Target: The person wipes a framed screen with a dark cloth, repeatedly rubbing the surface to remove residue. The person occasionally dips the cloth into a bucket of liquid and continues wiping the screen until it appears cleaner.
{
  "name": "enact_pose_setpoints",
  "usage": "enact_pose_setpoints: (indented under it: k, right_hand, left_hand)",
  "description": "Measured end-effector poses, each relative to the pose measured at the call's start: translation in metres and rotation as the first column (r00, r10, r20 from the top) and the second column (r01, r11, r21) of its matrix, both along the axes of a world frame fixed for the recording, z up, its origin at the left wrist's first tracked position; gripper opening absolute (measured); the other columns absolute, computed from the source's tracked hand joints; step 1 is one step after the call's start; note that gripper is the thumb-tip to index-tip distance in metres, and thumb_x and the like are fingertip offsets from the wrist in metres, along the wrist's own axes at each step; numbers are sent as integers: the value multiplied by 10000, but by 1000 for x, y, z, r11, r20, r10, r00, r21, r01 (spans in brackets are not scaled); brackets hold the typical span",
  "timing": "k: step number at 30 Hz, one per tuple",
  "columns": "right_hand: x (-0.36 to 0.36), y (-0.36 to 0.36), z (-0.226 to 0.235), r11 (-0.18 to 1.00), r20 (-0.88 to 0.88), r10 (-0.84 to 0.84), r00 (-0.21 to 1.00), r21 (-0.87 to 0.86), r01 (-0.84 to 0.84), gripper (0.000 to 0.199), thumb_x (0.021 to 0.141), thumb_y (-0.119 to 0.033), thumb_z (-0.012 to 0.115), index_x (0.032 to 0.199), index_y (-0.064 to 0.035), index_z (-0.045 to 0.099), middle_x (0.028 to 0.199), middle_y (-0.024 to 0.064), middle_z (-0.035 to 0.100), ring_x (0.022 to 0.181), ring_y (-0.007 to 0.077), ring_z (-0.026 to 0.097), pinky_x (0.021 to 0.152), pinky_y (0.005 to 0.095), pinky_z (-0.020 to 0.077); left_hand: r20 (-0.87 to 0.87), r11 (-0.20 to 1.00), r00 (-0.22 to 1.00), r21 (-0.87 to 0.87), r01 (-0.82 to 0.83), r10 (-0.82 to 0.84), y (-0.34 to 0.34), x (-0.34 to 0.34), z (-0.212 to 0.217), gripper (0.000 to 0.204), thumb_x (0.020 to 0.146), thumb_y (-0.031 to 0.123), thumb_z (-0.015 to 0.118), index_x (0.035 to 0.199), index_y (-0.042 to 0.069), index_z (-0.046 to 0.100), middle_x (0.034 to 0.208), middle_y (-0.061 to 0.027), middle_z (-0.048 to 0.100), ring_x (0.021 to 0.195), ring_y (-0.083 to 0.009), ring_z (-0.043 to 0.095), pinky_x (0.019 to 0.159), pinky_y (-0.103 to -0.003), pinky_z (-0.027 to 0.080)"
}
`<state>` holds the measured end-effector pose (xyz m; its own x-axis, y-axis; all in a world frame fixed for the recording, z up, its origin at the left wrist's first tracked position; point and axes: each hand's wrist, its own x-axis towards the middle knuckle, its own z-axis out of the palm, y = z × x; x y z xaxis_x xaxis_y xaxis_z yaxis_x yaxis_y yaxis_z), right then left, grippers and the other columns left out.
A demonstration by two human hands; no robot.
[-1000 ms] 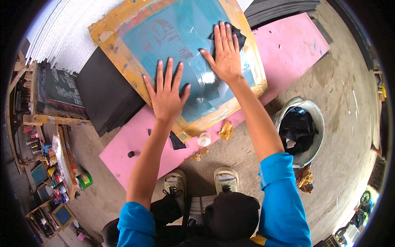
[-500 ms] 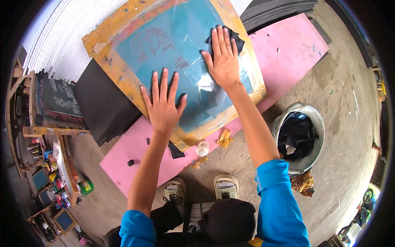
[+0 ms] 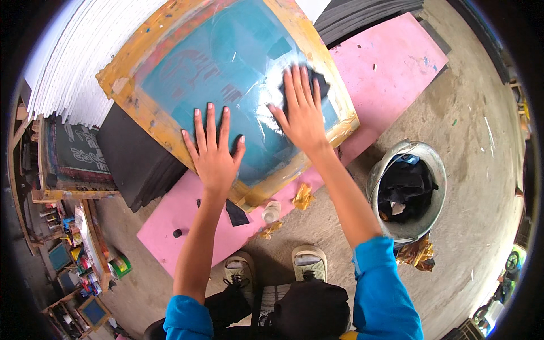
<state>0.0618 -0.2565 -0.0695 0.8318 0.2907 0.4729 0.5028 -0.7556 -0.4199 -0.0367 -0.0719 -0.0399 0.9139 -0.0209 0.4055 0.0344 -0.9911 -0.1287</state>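
Observation:
A silkscreen (image 3: 198, 90) with blue-green mesh and a tape-covered, ochre-stained wooden frame lies tilted in front of me. My right hand (image 3: 303, 116) presses flat, fingers stretched out, on a black cloth (image 3: 322, 85) near the screen's right side. Most of the cloth is hidden beneath my fingers. On the near left part of the mesh rests my left hand (image 3: 215, 161), flat with fingers spread and nothing in it. Faint lettering shapes show in the mesh, and light glares off its right half.
Beneath the screen lies a pink board (image 3: 391, 51), with a small white bottle (image 3: 271, 212), a crumpled yellow-brown scrap (image 3: 304, 196) and a black cap (image 3: 177, 233). To the right stands a bucket (image 3: 439, 195) of dark cloths. Black sheets (image 3: 139, 147) and white sheets (image 3: 73, 62) are stacked at left.
My right hand has slid the black cloth nearer to me along the screen's right side. My left hand stays on the mesh. The whole view has shifted slightly.

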Motion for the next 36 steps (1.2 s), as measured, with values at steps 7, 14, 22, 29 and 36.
enact_pose_setpoints:
  k: [7,14,22,29,36]
  right_hand:
    - [18,46,19,989,45,-8,999,151,1,810,920,-501,512,1472,34,257,1544,209,244,1446,332,208,1168,485,170]
    - [-85,-19,-45,1000,-209,12,978,15,-10,796,918,-454,532,1508,-21,220,1573,172,209,1465,308,180,1170,480,170]
    - [24,8,11,973,-23,-149,989,174,150,762,932,-436,517,1476,28,254,1555,198,230,1451,336,193,1166,487,171]
    - [-94,-24,-51,999,-230,-24,973,-26,18,891,886,-502,562,1494,36,197,1572,221,163,1464,375,137,1160,532,155]
    - [-11,-24,-18,945,-123,-267,956,160,285,854,915,-414,567,1468,103,172,1547,284,162,1454,423,108,1160,534,145]
  left_hand:
    - [-27,1000,1000,13,-3,4,3,0,0,618,888,406,560,1456,204,421,1558,-74,297,1445,-311,239,1146,-571,138]
    - [18,999,1000,30,21,-22,3,1,0,629,888,395,567,1464,201,407,1557,-82,296,1438,-327,253,1139,-583,157]
    - [-26,999,1000,32,10,-10,0,1,1,629,884,381,565,1462,188,409,1556,-97,295,1437,-336,251,1134,-590,159]
    - [4,1000,1000,25,9,-9,1,1,1,631,878,390,573,1457,196,417,1551,-94,305,1438,-328,251,1138,-585,159]
    - [-21,1000,1000,14,17,-16,-2,0,0,625,885,392,567,1460,199,414,1550,-84,310,1439,-325,249,1142,-577,155]
